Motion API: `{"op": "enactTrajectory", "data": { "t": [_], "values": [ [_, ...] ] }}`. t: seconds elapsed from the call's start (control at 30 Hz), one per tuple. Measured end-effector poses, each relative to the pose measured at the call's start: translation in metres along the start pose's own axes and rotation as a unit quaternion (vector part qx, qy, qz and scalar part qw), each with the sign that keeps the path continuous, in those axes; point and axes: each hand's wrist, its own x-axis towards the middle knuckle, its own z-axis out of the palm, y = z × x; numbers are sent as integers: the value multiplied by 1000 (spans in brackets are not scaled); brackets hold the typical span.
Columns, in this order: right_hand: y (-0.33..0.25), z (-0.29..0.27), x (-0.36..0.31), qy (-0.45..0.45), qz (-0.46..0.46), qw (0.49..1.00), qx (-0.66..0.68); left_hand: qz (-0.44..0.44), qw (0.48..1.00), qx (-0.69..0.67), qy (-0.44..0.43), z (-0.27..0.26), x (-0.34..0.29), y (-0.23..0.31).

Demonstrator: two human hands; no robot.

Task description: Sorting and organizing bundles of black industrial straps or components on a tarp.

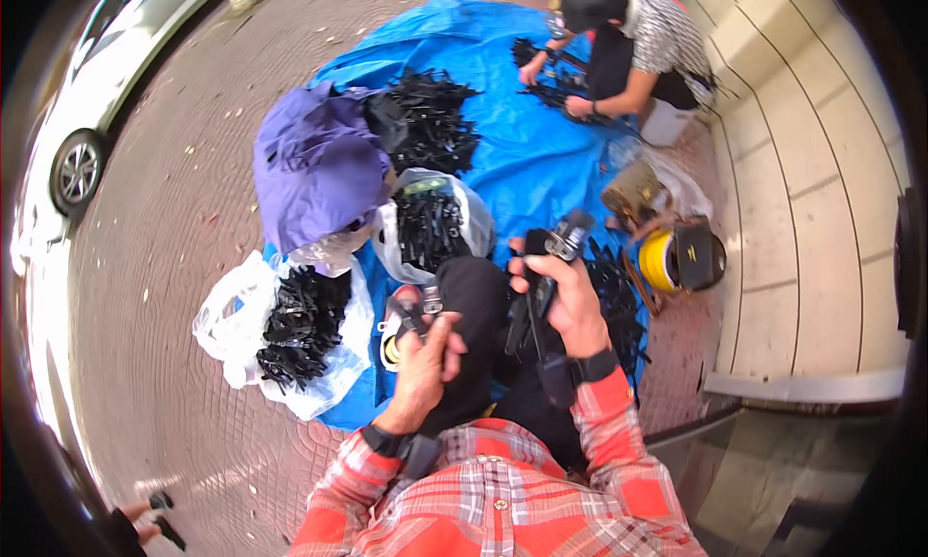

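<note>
Inside the curled right hand [572,294], black straps [546,293] look light and floppy, best gripped beside the silvery buckle [558,245], while the left hand [425,364] pinches another strap [410,318]!

A pale panelled wall [807,199] borders reddish-brown paving [174,296] in daylight.

Blue tarp [541,151]: one was laid out. Purple bag [314,165]: one was listed. White bags [232,310]: two were counted. Black strips [440,122]: at least four heaps were noted, two of them in or on the white bags; single strips were too tangled to number. Person's own hands: two were recorded, left hand [422,371] and right hand [572,301]. Co-worker [662,35]: one was present. Yellow spool [657,259]: one was entered. White car [145,49]: one was seen.
</note>
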Motion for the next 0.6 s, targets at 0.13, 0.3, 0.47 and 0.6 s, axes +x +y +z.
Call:
{"op": "enactTrajectory", "data": {
  "t": [0.13,0.3,0.47,0.6],
  "values": [
    [47,28,131,-50,161,984,-48,59,984,-78,148,-70,-8,24],
    [151,-33,255,85,221,960,-149,92,975,-64,193,-100,-31,46],
    [189,-57,279,90,62,974,-200,25,984,-57,168,-105,-25,48],
    [167,-63,241,144,-37,943,-297,-48,998,-41,9,-93,10,56]
  ]
}}
